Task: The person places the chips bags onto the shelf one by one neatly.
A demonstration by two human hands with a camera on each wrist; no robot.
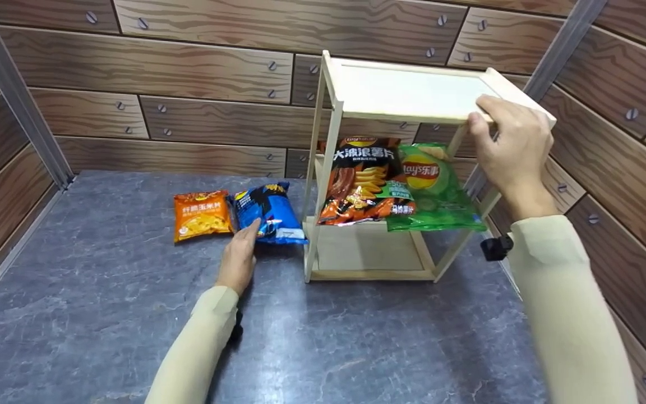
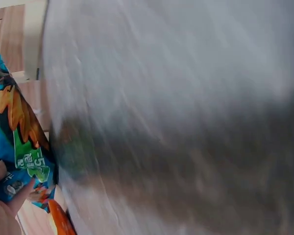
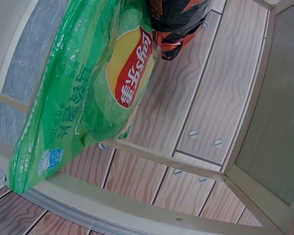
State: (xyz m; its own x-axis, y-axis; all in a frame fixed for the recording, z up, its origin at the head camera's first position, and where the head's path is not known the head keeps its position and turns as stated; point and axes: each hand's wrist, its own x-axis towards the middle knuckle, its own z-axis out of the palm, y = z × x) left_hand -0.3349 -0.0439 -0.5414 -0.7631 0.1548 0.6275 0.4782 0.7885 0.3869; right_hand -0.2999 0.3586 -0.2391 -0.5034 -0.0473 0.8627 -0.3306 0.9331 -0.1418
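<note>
My left hand is at the near side of a blue chip bag, which stands left of a small wooden shelf. In the left wrist view, a thumb and a finger lie on the blue bag's lower printed face, and the bag's edge slants up off the table. My right hand grips the front right of the shelf's top board, thumb at the front edge and fingers over the top. Below it, a green Lay's bag and a black-and-orange chip bag sit side by side on the middle level.
An orange corn chip bag lies just left of the blue one. The shelf's bottom board is near the grey marbled table. Wood-patterned walls enclose the back and sides. Both chip bags on the shelf jut past its front.
</note>
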